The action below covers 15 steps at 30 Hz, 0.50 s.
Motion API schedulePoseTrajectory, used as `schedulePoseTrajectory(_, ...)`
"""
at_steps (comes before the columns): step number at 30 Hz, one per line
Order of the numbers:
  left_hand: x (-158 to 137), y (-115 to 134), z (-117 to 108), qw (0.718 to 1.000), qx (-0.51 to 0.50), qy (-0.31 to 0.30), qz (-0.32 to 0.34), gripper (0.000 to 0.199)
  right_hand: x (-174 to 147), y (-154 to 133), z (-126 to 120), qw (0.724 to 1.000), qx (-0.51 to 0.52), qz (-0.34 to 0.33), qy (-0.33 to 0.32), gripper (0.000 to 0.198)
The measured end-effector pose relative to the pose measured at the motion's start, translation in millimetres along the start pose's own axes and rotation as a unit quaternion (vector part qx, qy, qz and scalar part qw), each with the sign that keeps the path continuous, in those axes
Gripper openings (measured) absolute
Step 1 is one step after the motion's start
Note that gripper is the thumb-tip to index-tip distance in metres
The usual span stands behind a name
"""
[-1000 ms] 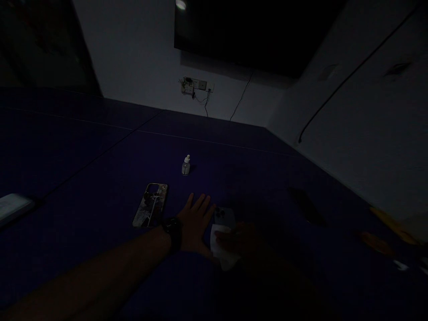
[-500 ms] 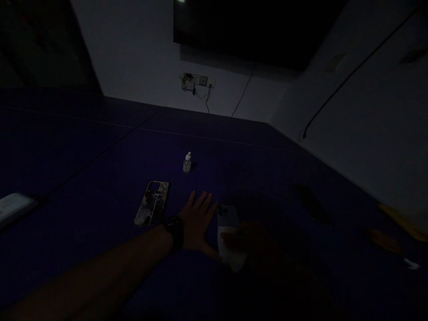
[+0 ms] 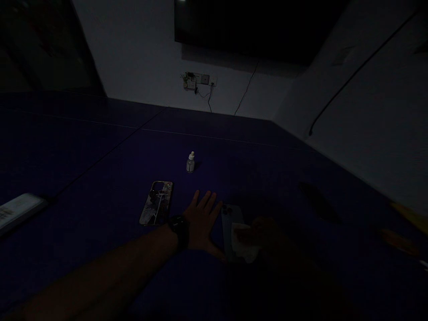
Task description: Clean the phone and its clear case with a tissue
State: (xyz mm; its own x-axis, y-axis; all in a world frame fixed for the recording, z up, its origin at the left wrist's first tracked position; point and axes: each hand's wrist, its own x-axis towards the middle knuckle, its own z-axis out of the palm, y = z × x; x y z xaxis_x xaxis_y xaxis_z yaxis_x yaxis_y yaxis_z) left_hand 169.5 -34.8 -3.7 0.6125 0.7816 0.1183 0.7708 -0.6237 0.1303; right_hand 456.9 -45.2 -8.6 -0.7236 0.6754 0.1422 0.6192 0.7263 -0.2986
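Observation:
A smartphone (image 3: 227,227) lies back up on the dark blue surface, its camera lenses at the far end. My left hand (image 3: 202,223), with a black watch at the wrist, lies flat with fingers spread along the phone's left edge. In deep shadow, my right hand (image 3: 261,234) presses a white cloth or tissue (image 3: 242,247) onto the right part of the phone's back. A patterned phone case (image 3: 156,204) lies to the left of my left hand. Farther off stands a small dropper bottle (image 3: 190,163) with a white top.
A white box (image 3: 20,209) sits at the far left. On the right lie a dark flat object (image 3: 319,203) and dim orange and yellow things (image 3: 399,243) by the wall. Behind are wall sockets (image 3: 199,80) with cords and a large dark screen (image 3: 240,31). The room is very dim.
My right hand has slid the white cloth to the right across the phone's back, uncovering more of its left side. My left hand stays spread beside the phone. The whole view has shifted slightly.

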Motion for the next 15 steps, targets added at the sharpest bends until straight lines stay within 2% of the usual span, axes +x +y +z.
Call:
schedulePoseTrajectory(6, -0.4, 0.8, -1.3, 1.000, 0.005, 0.000, 0.003, 0.132, 3.0, 10.7, 5.9, 0.999, 0.007, 0.038, 0.020, 0.038)
schedulePoseTrajectory(10, -0.2, 0.6, -2.4, 1.000, 0.006, -0.002, 0.002, 0.129, 6.4, 6.6, 12.0, 0.999, 0.018, 0.038, 0.014, 0.033)
schedulePoseTrajectory(15, -0.2, 0.4, -2.7, 1.000, -0.001, -0.003, 0.002, 0.132, 8.4, -1.2, 7.8, 0.998, 0.013, 0.050, 0.030, 0.040)
